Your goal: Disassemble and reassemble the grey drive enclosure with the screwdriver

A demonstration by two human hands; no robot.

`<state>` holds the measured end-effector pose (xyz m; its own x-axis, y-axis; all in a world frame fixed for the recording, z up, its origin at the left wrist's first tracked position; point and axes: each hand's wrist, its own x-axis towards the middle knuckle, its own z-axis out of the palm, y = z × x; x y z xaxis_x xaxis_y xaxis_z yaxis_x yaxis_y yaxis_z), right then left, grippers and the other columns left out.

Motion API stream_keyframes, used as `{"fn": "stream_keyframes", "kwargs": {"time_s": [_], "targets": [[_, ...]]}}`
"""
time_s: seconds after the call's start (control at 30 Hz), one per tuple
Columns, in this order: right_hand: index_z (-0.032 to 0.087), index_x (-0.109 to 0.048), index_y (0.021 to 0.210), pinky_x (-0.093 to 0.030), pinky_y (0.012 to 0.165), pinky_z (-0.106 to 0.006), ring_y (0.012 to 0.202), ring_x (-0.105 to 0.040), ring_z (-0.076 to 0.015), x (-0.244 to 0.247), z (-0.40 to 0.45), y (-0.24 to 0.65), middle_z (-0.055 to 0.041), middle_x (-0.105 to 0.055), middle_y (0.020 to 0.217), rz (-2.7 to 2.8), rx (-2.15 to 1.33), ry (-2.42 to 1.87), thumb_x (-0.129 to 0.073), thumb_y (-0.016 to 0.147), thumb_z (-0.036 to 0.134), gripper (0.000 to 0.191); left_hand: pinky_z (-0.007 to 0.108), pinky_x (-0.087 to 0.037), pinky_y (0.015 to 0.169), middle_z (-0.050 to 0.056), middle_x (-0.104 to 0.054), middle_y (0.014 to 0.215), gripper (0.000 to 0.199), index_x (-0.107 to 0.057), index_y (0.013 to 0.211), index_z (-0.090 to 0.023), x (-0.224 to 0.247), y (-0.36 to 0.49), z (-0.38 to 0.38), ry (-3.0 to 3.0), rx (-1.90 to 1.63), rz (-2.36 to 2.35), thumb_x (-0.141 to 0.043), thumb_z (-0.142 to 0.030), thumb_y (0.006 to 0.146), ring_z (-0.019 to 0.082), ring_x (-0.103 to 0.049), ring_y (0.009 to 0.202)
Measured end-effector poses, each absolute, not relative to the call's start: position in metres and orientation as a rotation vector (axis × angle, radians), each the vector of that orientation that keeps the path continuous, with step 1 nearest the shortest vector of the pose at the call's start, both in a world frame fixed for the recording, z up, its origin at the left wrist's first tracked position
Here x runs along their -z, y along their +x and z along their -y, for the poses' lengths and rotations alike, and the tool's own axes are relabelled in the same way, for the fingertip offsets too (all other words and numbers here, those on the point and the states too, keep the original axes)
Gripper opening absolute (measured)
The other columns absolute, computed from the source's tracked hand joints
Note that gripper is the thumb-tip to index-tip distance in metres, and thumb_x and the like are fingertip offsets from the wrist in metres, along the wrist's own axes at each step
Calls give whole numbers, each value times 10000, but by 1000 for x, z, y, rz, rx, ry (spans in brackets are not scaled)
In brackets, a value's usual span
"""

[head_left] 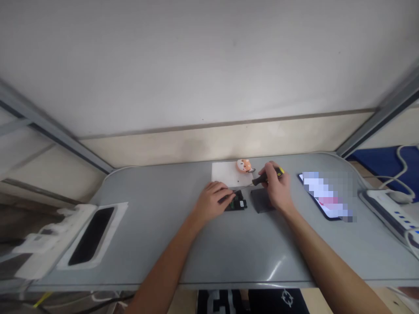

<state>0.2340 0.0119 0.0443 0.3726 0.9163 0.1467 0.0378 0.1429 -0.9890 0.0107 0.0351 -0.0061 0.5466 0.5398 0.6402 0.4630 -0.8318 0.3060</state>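
My right hand (277, 185) is closed round the dark, yellow-marked handle of a screwdriver (260, 179). The thin shaft slants down to the left, and its tip is at the upper edge of a small circuit board (236, 203). My left hand (213, 201) is closed on the left side of that board, with its fingers covering part of it. A flat dark cover (259, 201) lies just right of the board, partly beneath my right hand. Behind them sits a sheet of white paper (224, 171) with a tiny dark speck on it.
An orange-and-white animal-faced case (244, 165) rests on the paper. A lit phone (322, 196) lies to the right, near a white power strip (393, 213) with cables. On the left are a dark phone (92, 235) and another strip with plugs (55, 242). The grey table (235, 253) meets a wall.
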Motion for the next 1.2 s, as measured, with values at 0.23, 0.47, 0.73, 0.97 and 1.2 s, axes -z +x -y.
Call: {"fn": "stream_keyframes", "kwargs": {"time_s": [0.23,0.47,0.73,0.97,1.2], "targets": [[200,-572,698,-399,500,-228,549,-531,-118,-41,-15,234,7,-569,612,995,-824,-1250,-577,897,620,465,335,-527,801,28,-704,871,102,-717,944,-204,6,12,-35,2699,-1202,-904,-645,-259,989,153,-657,820],[210,-553,748,-383,488,-228,510,-467,-103,-38,-15,234,19,-578,613,1024,-839,-1231,-568,916,631,454,343,-531,827,32,-706,906,81,-727,987,-209,8,10,-36,2699,-1192,-901,-657,-250,985,160,-662,844],[253,-532,970,-457,523,-221,578,-624,-118,-37,-15,228,45,-611,709,1023,-798,-1030,-597,937,599,354,329,-524,815,18,-705,887,57,-736,980,-228,8,14,-33,2615,-1232,-879,-680,-233,970,153,-667,824],[241,-575,999,-505,599,-274,607,-630,-131,-29,-14,232,29,-630,760,1204,-650,-1050,-601,968,505,267,490,-479,1105,99,-654,1368,683,-556,1433,-266,0,11,-28,2558,-794,-1042,-810,-491,839,293,-601,1274],[242,-599,1023,-480,644,-295,664,-648,-174,-25,-11,233,7,-666,738,1427,-613,-1296,-576,957,545,312,526,-445,1149,97,-625,1433,672,-544,1445,-270,2,6,-30,2552,-612,-977,-804,-448,852,307,-582,1325]]}}
